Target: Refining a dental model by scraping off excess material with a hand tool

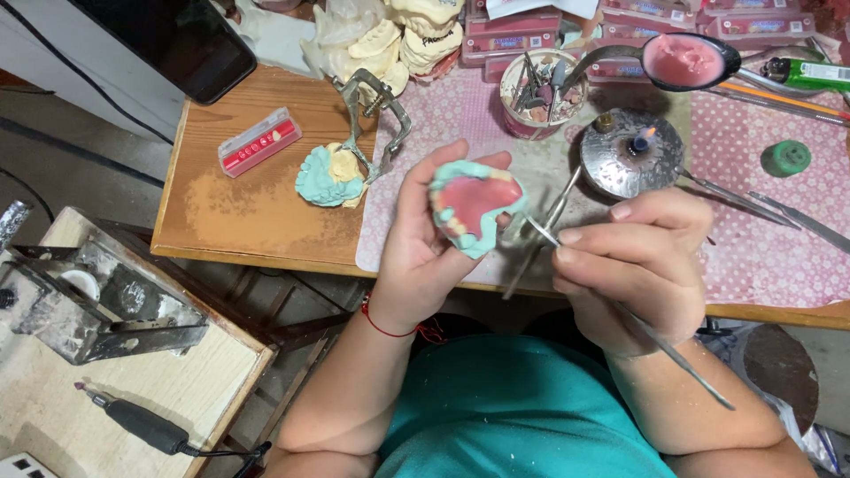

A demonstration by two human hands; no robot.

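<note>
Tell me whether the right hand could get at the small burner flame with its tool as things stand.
Probably yes. The right hand holds a thin metal tool, and the burner sits just beyond it on the table, with nothing between.

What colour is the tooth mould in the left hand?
The mould is mint green outside and pink in the middle, with pale teeth; the head view shows it.

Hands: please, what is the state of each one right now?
Left hand: closed around a green dental cast with pink wax and teeth.
Right hand: closed on a thin metal tool, its tip at the cast.
</note>
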